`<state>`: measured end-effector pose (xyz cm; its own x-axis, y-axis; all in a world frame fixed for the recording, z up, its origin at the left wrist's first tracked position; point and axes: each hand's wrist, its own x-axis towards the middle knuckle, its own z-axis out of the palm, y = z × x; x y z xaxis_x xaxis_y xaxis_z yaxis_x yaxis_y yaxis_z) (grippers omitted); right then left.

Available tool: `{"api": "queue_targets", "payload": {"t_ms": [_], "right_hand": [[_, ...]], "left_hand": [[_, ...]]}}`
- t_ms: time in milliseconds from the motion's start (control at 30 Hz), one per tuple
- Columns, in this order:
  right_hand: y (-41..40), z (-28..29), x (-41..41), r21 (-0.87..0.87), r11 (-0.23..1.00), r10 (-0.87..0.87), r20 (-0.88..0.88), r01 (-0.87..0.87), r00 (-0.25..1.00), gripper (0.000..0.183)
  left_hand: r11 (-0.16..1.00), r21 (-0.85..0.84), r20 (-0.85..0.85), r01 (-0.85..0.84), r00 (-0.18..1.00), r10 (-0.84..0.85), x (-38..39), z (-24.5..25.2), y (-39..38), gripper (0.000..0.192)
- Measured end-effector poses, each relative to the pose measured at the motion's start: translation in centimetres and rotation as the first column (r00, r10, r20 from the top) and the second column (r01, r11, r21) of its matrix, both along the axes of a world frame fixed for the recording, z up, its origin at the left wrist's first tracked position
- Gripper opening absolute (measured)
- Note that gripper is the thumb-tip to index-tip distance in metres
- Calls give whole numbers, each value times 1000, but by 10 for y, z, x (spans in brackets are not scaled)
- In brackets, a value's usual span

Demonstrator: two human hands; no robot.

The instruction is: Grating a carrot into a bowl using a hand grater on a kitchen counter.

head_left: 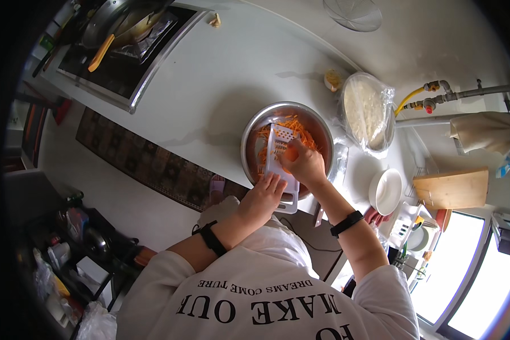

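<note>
A white flat grater (283, 146) slants across a steel bowl (247, 140), its handle end over the near rim. My left hand (261, 196) grips the grater's left edge near the handle. In my right hand (308, 165) is a piece of carrot (290, 155), pressed against the grater's toothed face; the fingers hide part of it. Orange carrot shreds (299, 127) lie in the bowl around and beneath the grater.
Right of the bowl are a plastic-covered basin of pale dough-like food (365, 114), a white bowl (385, 192) and a knife handle (318, 216) at the counter edge. A stove (110, 80) with a wooden-handled pan (101, 53) stands at the far left. A cutting board (450, 187) leans farther right.
</note>
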<state>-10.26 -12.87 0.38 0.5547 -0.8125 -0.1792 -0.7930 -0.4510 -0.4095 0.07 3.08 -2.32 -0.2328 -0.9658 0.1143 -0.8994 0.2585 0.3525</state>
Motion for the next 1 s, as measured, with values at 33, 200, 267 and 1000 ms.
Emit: {"api": "queue_targets", "payload": {"t_ms": [33,200,267,1000], "right_hand": [[2,-2,1,-72,997,14,0,-13,1000,42],[6,-5,10,-184,983,20,-29,-25,999,32],[7,-12,17,-203,978,33,-35,-39,999,29],[-50,-55,44,-381,920,43,-125,-88,991,27]], "left_hand": [[1000,0,-3,-2,1000,2,0,0,0,49],[1000,-3,25,1,1000,-1,-1,-1,1,48],[1000,-2,8,-17,1000,17,-1,-4,2,49],[998,48,-108,-34,993,39,-7,2,-3,57]]}}
